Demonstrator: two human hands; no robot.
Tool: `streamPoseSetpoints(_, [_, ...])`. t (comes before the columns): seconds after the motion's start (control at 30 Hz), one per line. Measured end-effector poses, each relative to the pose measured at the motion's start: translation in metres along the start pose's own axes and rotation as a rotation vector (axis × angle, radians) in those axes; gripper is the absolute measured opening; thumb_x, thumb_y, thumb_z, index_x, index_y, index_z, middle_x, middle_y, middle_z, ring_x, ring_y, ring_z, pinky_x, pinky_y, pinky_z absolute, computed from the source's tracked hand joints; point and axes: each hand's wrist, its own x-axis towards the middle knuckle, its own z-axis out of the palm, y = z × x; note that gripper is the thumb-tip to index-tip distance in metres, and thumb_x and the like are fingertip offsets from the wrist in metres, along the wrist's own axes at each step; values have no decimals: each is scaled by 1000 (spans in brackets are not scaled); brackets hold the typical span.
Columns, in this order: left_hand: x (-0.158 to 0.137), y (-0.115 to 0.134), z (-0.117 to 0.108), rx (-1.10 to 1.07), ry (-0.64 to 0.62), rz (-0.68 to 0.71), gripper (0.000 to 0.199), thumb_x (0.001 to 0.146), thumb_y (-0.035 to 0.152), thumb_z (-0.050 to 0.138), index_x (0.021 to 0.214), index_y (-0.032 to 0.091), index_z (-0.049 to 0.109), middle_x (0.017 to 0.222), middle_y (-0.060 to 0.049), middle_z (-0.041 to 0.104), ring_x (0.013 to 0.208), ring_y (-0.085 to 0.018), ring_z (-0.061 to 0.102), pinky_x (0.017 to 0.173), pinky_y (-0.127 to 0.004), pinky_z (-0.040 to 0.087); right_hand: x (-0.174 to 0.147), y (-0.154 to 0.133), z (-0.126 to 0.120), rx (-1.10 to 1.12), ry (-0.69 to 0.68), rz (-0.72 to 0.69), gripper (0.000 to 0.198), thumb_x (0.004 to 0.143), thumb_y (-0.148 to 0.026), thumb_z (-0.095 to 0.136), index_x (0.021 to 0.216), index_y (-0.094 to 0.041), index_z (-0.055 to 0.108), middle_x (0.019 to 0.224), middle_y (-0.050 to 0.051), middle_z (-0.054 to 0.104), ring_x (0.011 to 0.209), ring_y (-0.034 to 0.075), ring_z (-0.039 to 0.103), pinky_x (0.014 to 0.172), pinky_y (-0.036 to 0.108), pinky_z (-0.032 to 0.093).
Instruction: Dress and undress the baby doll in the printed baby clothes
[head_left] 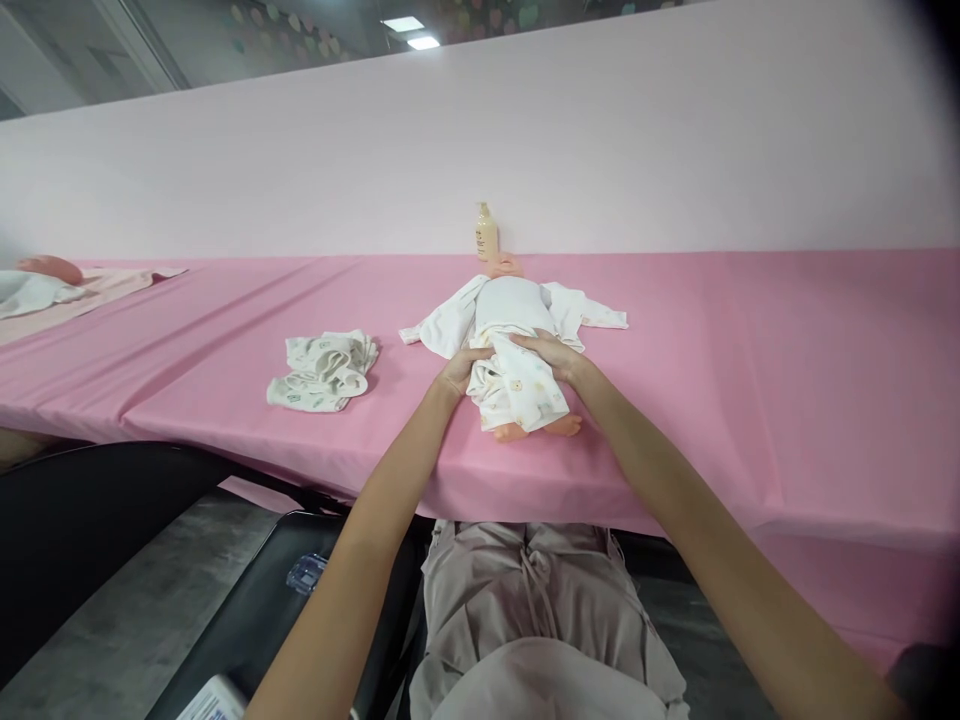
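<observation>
Folded printed cloth (322, 372): left, on pink table covering (810, 380). Left hand (457, 372): grasping the left side of a patterned cloth (529, 388). Pump bottle (486, 235): far side. Doll (505, 264): middle, on its back, feet near, legs under the patterned cloth. Right hand (553, 354): gripping that cloth's far right. Step, apparently: arranging cloth at the waist; next move calls for even, two-sided handling.
</observation>
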Motion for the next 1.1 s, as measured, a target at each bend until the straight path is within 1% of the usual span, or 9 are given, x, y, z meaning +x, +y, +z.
streamPoseSetpoints(0.17, [6,0,-1,-19,49,-30,37,77,9,50,111,2,62,86,-14,74,95,-28,69,99,-41,47,-2,-2,-5,-53,-219,-15,56,67,-15,79,117,-15,53,104,10,69,94,23,68,81,34,60])
streamPoseSetpoints(0.33, [6,2,2,-4,74,-92,34,77,12,53,107,1,65,84,-15,74,88,-28,71,96,-41,49,2,3,-7,31,-135,-24,37,72,-12,73,105,-14,57,98,9,71,86,21,69,80,35,60])
streamPoseSetpoints(0.53, [2,3,9,52,110,-14,30,81,30,61,97,6,68,85,-13,74,80,-26,71,84,-37,54,5,5,-11,106,-80,-36,37,72,-17,75,105,-16,58,91,6,71,84,20,69,74,30,60])
streamPoseSetpoints(0.6, [-1,3,10,128,103,2,28,76,24,67,99,7,67,88,-13,74,80,-25,71,82,-35,55,2,4,-10,101,-75,-31,32,74,-21,74,101,-16,59,87,6,71,80,20,68,70,29,60])
streamPoseSetpoints(0.73, [-7,4,10,237,16,19,53,64,7,75,116,9,62,102,-15,72,95,-28,69,90,-38,52,-4,0,-6,39,-79,-5,27,78,-33,71,97,-17,61,81,6,70,74,20,67,68,31,59])
streamPoseSetpoints(0.8, [-8,4,10,229,0,19,58,63,5,75,119,9,60,104,-15,72,99,-29,68,94,-40,51,-5,0,-5,41,-89,-12,27,78,-33,71,97,-17,61,84,6,71,76,20,67,70,32,58])
streamPoseSetpoints(0.9, [-7,3,9,186,12,9,54,64,4,71,116,7,61,103,-16,72,100,-30,68,98,-41,49,-7,0,-7,77,-146,-33,29,76,-27,71,100,-16,60,91,7,71,80,20,67,73,31,58])
streamPoseSetpoints(1.03, [-6,3,8,108,-19,10,51,64,-1,64,114,4,62,101,-16,72,101,-30,67,103,-42,45,-9,0,-13,90,-250,-80,44,63,-12,74,103,-15,60,98,7,72,90,21,68,75,31,58])
streamPoseSetpoints(1.1, [-6,3,6,69,-58,6,53,63,-3,60,115,5,61,101,-15,72,102,-30,67,105,-42,43,-9,1,-15,88,-284,-100,47,59,-10,75,103,-15,60,99,7,72,93,23,67,76,31,58])
